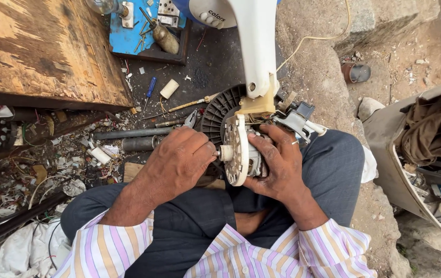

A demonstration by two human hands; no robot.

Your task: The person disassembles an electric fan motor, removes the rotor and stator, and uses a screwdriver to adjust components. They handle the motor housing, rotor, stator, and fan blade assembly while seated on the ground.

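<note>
The fan motor (249,154) sat over the person's lap, between both hands, attached under the white fan neck (256,46) that ran up and away. Its shaft (225,153) pointed to the person's left, the long axis lying roughly level across the body. The left hand (179,162) was clenched at the shaft tip, fingers pinching it. The right hand (280,164) was wrapped around the motor body, grasping it. A black round grille (218,110) stood just behind.
</note>
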